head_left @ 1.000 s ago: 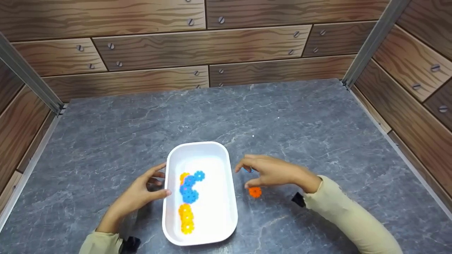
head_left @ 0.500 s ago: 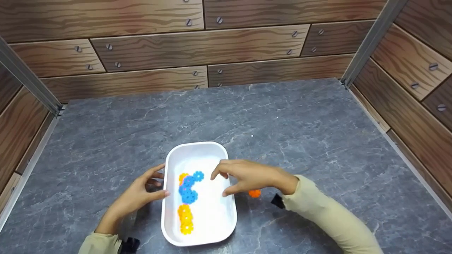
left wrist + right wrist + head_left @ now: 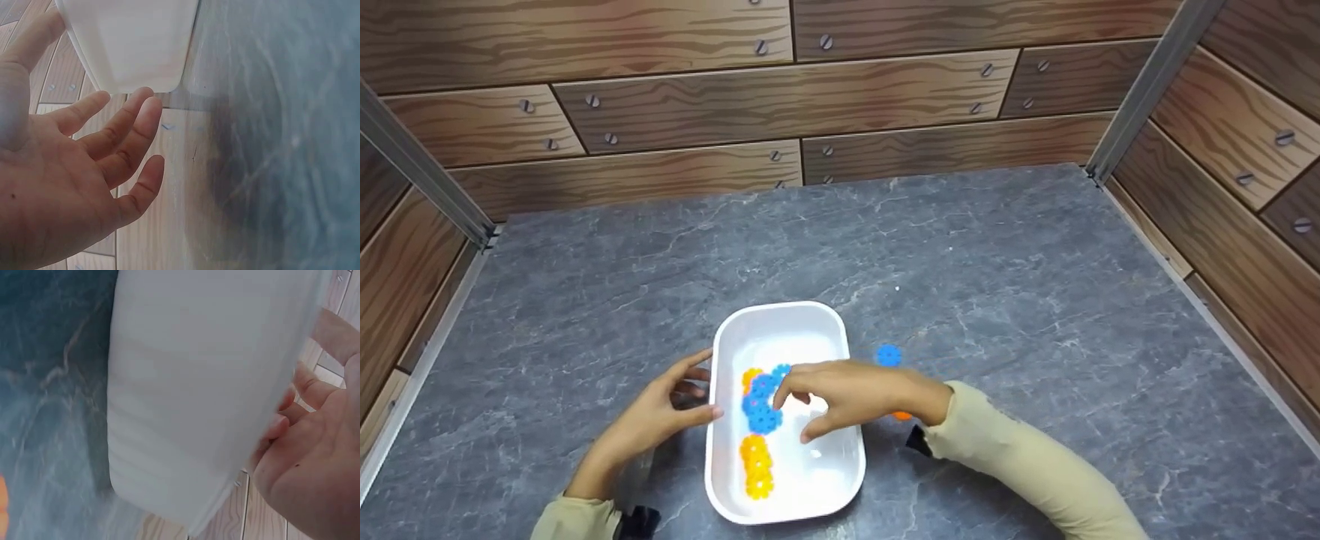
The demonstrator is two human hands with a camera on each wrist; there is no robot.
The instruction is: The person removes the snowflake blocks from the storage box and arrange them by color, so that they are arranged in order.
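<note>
A white plastic tub (image 3: 851, 457) stands on the table, holding blue flower-shaped discs (image 3: 763, 421) with pink bits among them and yellow flower-shaped discs (image 3: 757, 469). My left hand (image 3: 660, 409) rests at the tub's left side, thumb on the rim and fingertips by the outer wall; in the left wrist view those fingers (image 3: 121, 152) are loosely spread. Over the tub's inside reaches my right hand (image 3: 847, 394), thumb and forefinger apart near the blue discs, with nothing showing between them. In the right wrist view the tub's wall (image 3: 185, 382) covers its fingertips.
Right of the tub, a blue flower disc (image 3: 889, 355) lies on the grey marbled table (image 3: 997, 300). An orange flower disc (image 3: 902, 415) is partly hidden under the right wrist. Wood-patterned panels (image 3: 690, 112) close the table off at the back and sides.
My right hand has moved left from beside the tub, across its rim, to above the blue discs. The blue disc on the table has come into full view. My left hand stays put.
</note>
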